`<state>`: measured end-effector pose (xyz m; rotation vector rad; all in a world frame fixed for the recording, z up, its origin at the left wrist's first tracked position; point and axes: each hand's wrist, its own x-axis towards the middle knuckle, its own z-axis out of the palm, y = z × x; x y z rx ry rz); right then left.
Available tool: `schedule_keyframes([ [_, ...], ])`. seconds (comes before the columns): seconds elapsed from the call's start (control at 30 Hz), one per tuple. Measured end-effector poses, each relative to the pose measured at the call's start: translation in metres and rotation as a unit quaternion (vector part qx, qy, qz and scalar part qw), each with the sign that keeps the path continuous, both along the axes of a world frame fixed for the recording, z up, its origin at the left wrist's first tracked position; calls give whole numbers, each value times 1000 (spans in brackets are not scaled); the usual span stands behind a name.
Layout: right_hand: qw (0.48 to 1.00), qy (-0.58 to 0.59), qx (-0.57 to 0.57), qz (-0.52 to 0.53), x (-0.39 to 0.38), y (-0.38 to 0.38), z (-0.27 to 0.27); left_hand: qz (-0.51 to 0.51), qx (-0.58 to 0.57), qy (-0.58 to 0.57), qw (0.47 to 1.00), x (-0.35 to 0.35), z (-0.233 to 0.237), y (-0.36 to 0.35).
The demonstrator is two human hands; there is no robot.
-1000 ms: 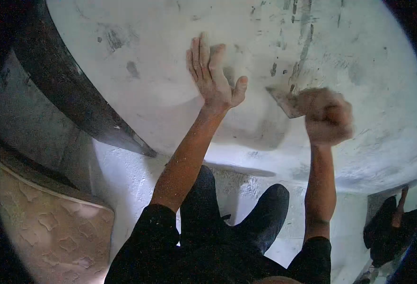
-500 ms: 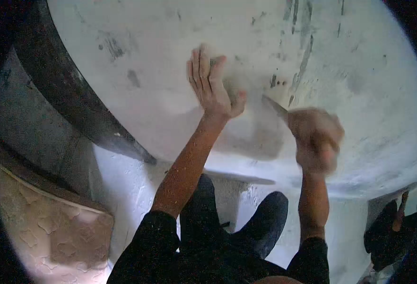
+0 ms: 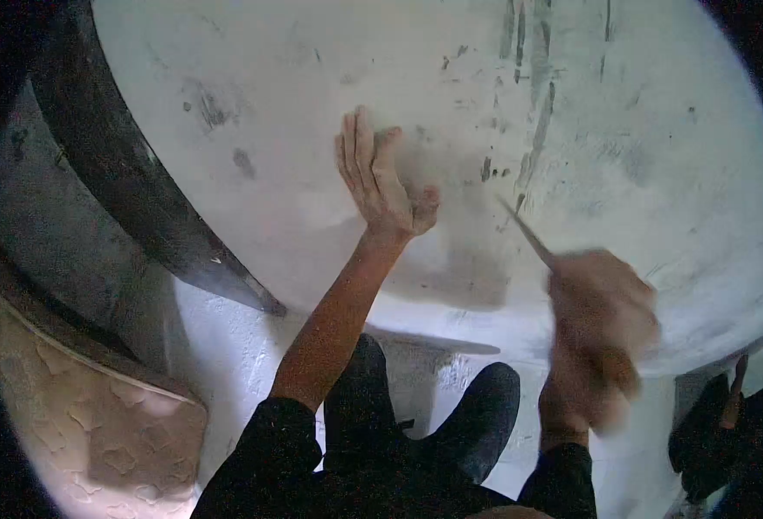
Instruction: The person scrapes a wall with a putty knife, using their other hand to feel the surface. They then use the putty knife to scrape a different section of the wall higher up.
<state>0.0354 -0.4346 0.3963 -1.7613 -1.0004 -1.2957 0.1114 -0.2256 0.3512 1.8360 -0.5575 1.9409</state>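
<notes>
A broad, whitish work surface [image 3: 312, 199] with grey smears and dark scratch marks spreads out in front of me. My left hand [image 3: 377, 177] rests on it, fingers stretched out and thumb apart, with nothing in its grip. Nearer the front edge on the right, my right hand [image 3: 602, 320] is closed and blurred by motion. A thin pointed blade [image 3: 527, 232] sticks out of its fist toward the upper left, its tip close to a few small dark specks [image 3: 496, 171]. The fist hides the blade's handle.
A dark curved band [image 3: 152, 182] borders the surface on the left. Lower left lies a beige patterned mat or cushion [image 3: 96, 432]. My legs [image 3: 477, 415] are under the front edge, and dark items [image 3: 710, 424] sit at the lower right.
My right hand has moved down and a little right, drawing the blade back toward me. My left hand stays in its place on the surface; the whole view has shifted slightly.
</notes>
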Motion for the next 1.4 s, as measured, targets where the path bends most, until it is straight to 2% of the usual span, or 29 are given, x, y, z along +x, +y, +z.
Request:
schedule_keyframes([
  [0.1, 999, 6, -14, -52, -33, 0, -5, -8, 12, 2, 1000, -5, 0, 2],
  [0.13, 974, 143, -58, -164, -51, 0, 0, -10, 15, 9, 1000, -7, -2, 1],
  [0.2, 826, 386, -172, -373, -79, 11, 21, 1, 21, 1, 1000, -3, 0, 1],
  [0.23, 707, 490, -236, -452, -87, 17, 31, 0, 19, -1, 1000, 1, 2, 0],
  [0.27, 842, 357, -188, -359, -65, 13, 23, 1, 15, -6, 1000, 2, 2, 0],
  [0.3, 936, 216, -127, -247, -42, 7, 8, 1, 16, -2, 1000, -3, -1, 0],
  [0.33, 988, 61, -59, -128, -17, 3, -8, -1, 19, 4, 1000, -3, -5, 1],
  [0.43, 984, 129, 126, 4, -34, 8, -17, 9, 18, -11, 1000, 5, 1, 3],
  [0.53, 963, 187, 170, 97, -39, -4, -10, 0, 16, 5, 1000, -2, -4, 1],
  [0.63, 984, 40, 108, 136, -9, 7, -9, -5, 16, -3, 1000, 1, 0, 0],
  [0.67, 958, 279, 57, 3, -31, 6, 24, -12, 7, -6, 1000, 2, 1, -1],
  [0.7, 853, 504, 4, -131, -62, 6, 52, -19, -1, -1, 1000, 1, 0, 0],
  [0.77, 960, 246, 134, -25, -45, 0, -28, -6, 0, 7, 1000, 3, -4, -1],
  [0.8, 819, 521, 240, -5, -48, 23, -8, 1, 3, 9, 1000, 1, -6, -1],
  [0.83, 937, 348, -16, -36, -35, 27, -26, 0, 6, 9, 1000, 1, -10, 2],
  [0.9, 954, 89, -275, -79, -5, 22, -35, -18, -4, -12, 1000, 9, -2, 1],
  [0.93, 983, 163, -67, -49, -1, 17, -39, -15, -6, -22, 1000, 13, 2, 2],
  [0.97, 960, 240, 144, -15, -3, 16, -40, -12, -7, -14, 1000, 13, 2, 3],
  [1.0, 970, 186, 159, -9, -5, 20, -40, -9, -9, 2, 1000, 5, -3, 4],
  [1.03, 976, 132, 171, -6, -7, 24, -41, -9, -9, 12, 1000, 4, -7, 4],
  [1.07, 995, 55, 74, -25, 2, 21, -40, -13, -9, 9, 1000, 7, -8, 1],
  [1.1, 996, 41, -54, -64, -6, 18, -35, -16, -11, -6, 1000, 12, -3, 0],
  [1.13, 966, 70, -208, -135, -24, 16, -29, -15, -15, -17, 1000, 16, 1, 0],
  [1.17, 939, 93, -283, -173, -36, 15, -20, -13, -13, -3, 1000, 12, -1, 1],
  [1.2, 977, 77, -179, -84, -28, 16, -8, -13, -8, 12, 1000, 10, -1, 2],
  [1.27, 994, 54, 37, 92, -29, 11, 0, -14, -1, 10, 1000, 7, 0, 2],
  [1.3, 988, 56, -45, 134, -32, -2, -8, -11, -2, 0, 1000, 10, -2, 0],
  [1.37, 976, 51, -126, 173, -31, -9, -20, -11, -2, -4, 1000, 9, -2, 2],
  [1.4, 988, 62, -79, 120, -20, -9, -24, -8, -1, -7, 1000, 10, -1, 1],
])
